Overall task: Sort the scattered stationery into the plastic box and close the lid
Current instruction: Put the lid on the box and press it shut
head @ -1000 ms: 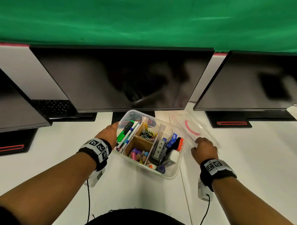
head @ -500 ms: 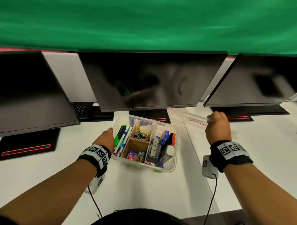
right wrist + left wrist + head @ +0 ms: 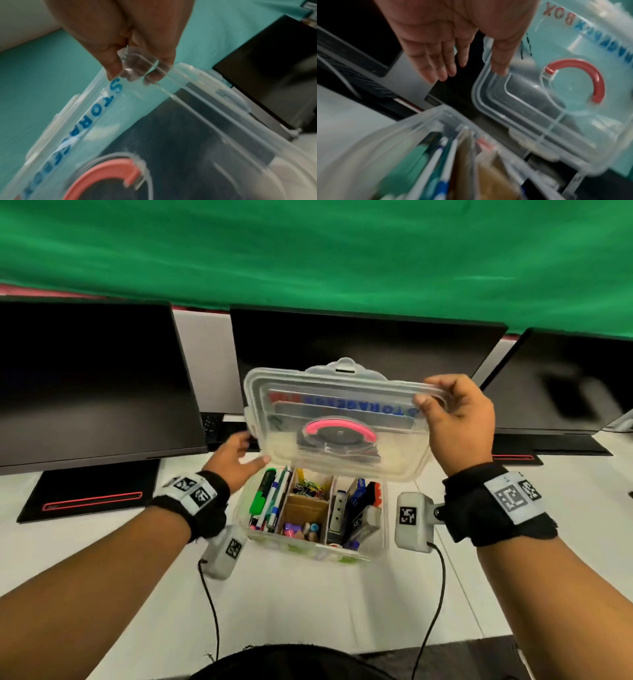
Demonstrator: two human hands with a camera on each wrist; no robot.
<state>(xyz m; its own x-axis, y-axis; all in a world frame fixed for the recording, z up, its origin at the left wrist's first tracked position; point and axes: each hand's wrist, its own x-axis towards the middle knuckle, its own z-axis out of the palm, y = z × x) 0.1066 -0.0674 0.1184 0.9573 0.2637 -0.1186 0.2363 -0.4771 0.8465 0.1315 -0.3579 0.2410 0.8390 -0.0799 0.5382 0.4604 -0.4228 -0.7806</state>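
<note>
Lid (image 3: 337, 419) now raised over the box (image 3: 383, 529), pinched by right hand (image 3: 457, 419) (left hand (image 3: 236, 458) opened, lifted off).

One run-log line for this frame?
stage: lid closing | right hand: pinches lid corner | left hand: open beside lid | plastic box: filled, uncovered

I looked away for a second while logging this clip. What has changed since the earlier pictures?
The right hand took hold of the clear lid, which lay on the desk right of the box, and lifted it over the plastic box, pinching its corner. The left hand left the box's side and rose, open, toward the lid's left edge. The box and the stationery sorted inside it stayed put.
</note>
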